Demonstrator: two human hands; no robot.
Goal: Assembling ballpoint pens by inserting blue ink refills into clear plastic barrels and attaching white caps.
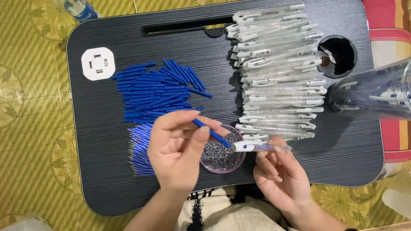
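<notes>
Left hand [177, 149] grip clamped on blue pen piece [210, 132], above bead dish [220, 156]. Right hand [278, 175] grip clamped on clear pen barrel [259, 146]. Both light, stiff, slippery plastic; you pinch mid-shaft, keep tips aligned over table [342, 158].

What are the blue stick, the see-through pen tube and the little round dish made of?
The blue stick in the left hand looks like matte opaque plastic: even colour, no shine. The pen tube in the right hand seems clear glossy plastic with a white clip end, since blue shows through. The round dish looks like clear, purplish plastic; the tiny shiny bits inside are probably metal.
</notes>
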